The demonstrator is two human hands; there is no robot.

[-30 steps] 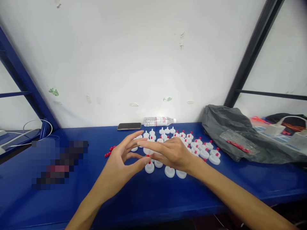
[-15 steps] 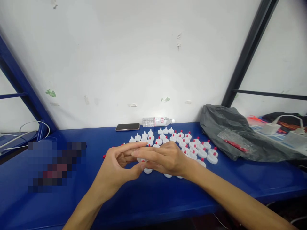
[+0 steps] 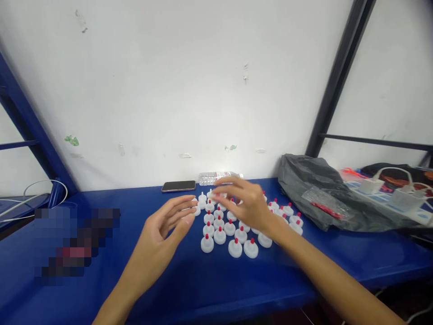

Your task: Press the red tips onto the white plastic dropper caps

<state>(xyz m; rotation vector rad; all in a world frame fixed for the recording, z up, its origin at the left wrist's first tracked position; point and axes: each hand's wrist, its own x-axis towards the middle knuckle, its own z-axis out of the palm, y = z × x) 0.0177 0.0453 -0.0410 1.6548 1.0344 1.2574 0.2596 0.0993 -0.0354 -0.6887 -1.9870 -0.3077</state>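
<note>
My left hand (image 3: 160,230) hovers over the blue table at the left edge of a group of white caps. Its fingers are curved, with a gap to the thumb, and nothing shows between them. My right hand (image 3: 248,201) reaches over the group, its fingers apart and slightly blurred near the white caps at the back. Many white nozzle caps (image 3: 207,244) stand upright with red tips on their nozzles. Towards the back, several have plain white nozzles, such as the white cap (image 3: 202,201). My right hand and forearm hide part of the group.
A phone (image 3: 178,186) and a clear plastic bottle (image 3: 208,178) lie along the wall. On the right is a grey plastic bag (image 3: 304,180) with a clear packet of red pieces (image 3: 327,209) on it. White chargers (image 3: 370,185) and cables are beyond. A pixelated patch covers something at left.
My hands were together around a white cap and have separated. My right hand has moved up and back over the caps; my left has shifted slightly left. The front caps are now uncovered.
</note>
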